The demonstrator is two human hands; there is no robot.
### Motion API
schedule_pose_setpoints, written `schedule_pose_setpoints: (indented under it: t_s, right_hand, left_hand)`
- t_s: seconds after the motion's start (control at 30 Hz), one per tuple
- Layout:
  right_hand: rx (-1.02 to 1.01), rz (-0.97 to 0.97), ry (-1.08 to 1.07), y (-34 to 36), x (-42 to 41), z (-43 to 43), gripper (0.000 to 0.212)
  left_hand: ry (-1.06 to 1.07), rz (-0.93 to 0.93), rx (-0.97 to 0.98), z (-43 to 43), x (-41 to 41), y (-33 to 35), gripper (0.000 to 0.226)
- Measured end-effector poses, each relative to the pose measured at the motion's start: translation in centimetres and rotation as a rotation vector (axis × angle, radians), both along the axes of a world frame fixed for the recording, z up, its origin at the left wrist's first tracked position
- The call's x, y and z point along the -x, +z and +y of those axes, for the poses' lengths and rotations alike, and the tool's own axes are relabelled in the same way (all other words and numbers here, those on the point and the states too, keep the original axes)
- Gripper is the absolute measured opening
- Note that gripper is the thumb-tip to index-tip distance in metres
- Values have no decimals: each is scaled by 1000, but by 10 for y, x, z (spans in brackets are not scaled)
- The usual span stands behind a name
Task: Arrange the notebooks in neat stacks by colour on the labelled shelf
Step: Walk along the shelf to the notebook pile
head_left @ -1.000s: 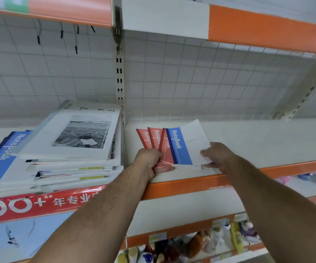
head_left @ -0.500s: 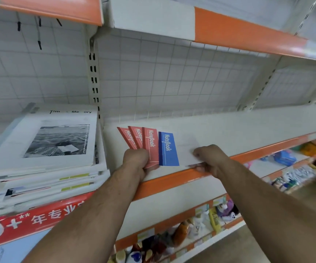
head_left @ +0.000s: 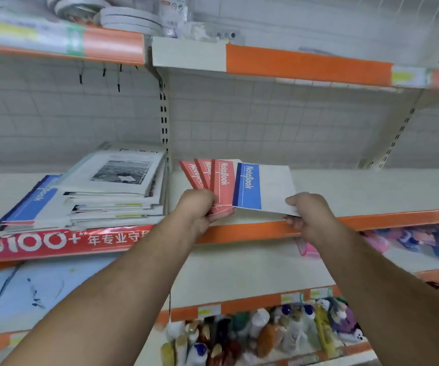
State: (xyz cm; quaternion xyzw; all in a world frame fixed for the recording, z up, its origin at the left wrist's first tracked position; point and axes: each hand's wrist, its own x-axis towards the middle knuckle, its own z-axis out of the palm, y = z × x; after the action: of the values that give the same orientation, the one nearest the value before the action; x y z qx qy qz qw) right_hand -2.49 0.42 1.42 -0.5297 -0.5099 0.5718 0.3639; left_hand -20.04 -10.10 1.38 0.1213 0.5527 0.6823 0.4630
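While left hand (head_left: pixel 196 207) gripped the fanned red notebooks (head_left: pixel 223 183) at frame centre, right hand (head_left: pixel 308 215) pinched a corner of the blue notebook (head_left: pixel 248 187).

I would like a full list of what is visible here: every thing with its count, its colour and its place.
red notebooks: three, red, fanned at the shelf front, gripped by the left hand
blue notebook: one, blue band on white, right of the red ones, pinched by the right hand
shelf: one, white with orange edge, middle
notebook pile: one, mostly white, a blue cover at its left, left bay
banner: one, red with white print, below the pile
small goods: many, mixed colours, lowest shelf, blurred
left hand: one, centre
right hand: one, right of centre
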Motion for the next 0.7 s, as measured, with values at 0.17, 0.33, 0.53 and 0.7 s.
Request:
schedule_pose_setpoints:
  t_s: [0.17,0.33,0.53,0.7]
  right_hand:
    - [-22,66,147,6,-14,-25,9]
    - [-25,64,338,6,0,-68,11]
    - [-3,58,558,6,43,-149,10]
    - [1,55,700,6,93,-216,13]
  left_hand:
    - [159,46,-37,-57,-39,12,23]
    - [349,43,-28,-129,-53,14,18]
    - [580,67,18,-226,-44,13,15]
    - [752,41,52,-302,-16,8,11]
